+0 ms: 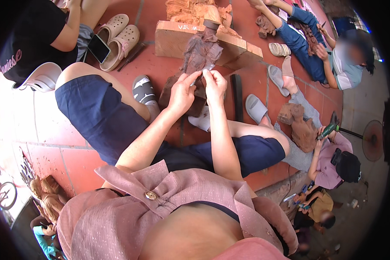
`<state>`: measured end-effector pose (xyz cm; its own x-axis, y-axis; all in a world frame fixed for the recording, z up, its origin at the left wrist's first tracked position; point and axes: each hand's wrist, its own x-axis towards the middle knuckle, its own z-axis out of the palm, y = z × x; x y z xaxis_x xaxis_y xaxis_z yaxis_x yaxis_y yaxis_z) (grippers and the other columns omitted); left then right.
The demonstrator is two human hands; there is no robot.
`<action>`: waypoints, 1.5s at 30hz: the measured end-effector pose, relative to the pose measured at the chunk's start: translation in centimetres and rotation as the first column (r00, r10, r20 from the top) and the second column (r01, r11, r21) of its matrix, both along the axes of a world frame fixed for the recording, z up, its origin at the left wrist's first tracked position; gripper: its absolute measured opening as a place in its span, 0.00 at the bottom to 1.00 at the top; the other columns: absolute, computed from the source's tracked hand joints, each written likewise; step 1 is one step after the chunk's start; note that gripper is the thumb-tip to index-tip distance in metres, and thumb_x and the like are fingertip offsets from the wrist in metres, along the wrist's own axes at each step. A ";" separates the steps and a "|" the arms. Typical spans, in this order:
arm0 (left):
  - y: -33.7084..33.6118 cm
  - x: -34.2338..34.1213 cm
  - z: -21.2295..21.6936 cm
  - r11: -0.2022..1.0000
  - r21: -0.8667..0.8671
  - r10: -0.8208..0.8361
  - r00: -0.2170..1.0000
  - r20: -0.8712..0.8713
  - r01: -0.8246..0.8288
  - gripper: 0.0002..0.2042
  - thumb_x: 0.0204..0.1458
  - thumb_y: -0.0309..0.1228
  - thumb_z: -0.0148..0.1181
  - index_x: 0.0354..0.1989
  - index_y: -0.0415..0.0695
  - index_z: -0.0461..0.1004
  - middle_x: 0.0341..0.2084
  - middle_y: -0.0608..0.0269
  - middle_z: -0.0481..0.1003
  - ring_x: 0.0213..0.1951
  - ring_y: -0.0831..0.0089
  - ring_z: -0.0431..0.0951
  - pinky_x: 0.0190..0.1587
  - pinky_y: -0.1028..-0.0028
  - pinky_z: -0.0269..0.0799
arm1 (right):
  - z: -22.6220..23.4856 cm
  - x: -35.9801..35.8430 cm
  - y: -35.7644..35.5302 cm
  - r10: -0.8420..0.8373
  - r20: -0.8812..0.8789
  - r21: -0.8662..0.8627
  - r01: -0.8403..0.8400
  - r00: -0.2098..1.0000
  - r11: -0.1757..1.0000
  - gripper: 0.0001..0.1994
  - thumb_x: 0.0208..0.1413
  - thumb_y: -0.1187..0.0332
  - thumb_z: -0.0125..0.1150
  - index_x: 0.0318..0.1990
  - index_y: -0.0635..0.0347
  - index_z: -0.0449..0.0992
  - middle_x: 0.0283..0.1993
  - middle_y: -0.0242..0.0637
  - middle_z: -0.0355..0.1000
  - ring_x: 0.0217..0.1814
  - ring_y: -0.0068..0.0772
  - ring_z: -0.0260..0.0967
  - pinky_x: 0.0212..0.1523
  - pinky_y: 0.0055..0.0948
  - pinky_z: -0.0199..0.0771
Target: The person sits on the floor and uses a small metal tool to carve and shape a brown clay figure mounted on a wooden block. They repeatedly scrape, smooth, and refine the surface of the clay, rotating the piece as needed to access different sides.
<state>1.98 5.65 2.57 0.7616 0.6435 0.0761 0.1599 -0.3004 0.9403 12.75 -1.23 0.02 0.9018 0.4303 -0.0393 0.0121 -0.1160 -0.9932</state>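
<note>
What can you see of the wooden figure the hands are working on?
The wooden figure is dark reddish-brown, rough-carved wood, standing upright on the red tile floor in front of a pale wood block. Its details are too blurred to tell. The left hand and right hand meet at its lower front, pinching something small and pale against it.

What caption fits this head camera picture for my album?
Both hands, left hand and right hand, work a small tool on a dark wooden figure.

Red tile floor [73,162]: wood block [177,39] past the grips, beige clogs [119,41] and phone [99,48] off left, grey slippers [266,93] right.
</note>
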 end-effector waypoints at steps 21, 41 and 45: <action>-0.1 0.2 -0.7 0.998 -0.055 -0.013 1.000 0.017 0.014 0.26 0.41 0.14 0.53 0.52 0.46 0.70 0.33 0.51 0.70 0.38 0.56 0.73 0.42 0.68 0.68 | -0.3 0.0 -0.3 0.040 -0.073 0.031 -0.038 0.997 0.999 0.10 0.54 0.71 0.60 0.22 0.63 0.71 0.19 0.18 0.60 0.21 0.09 0.51 0.20 0.17 0.50; 3.5 0.4 -1.4 0.968 -0.199 -0.159 0.987 -0.005 0.155 0.26 0.39 0.12 0.52 0.50 0.44 0.72 0.38 0.59 0.73 0.43 0.70 0.72 0.51 0.75 0.64 | -1.7 0.0 0.3 0.031 0.046 -0.004 -0.031 0.998 1.000 0.11 0.51 0.70 0.62 0.22 0.67 0.71 0.18 0.26 0.63 0.22 0.14 0.55 0.22 0.21 0.56; 3.6 0.4 -1.2 0.977 -0.179 -0.118 0.993 0.006 0.117 0.25 0.39 0.14 0.54 0.49 0.46 0.73 0.36 0.57 0.73 0.43 0.65 0.74 0.49 0.73 0.65 | -1.4 -0.1 0.8 0.003 0.101 -0.030 0.000 0.995 1.000 0.11 0.50 0.70 0.62 0.23 0.67 0.71 0.18 0.28 0.64 0.21 0.15 0.56 0.22 0.22 0.57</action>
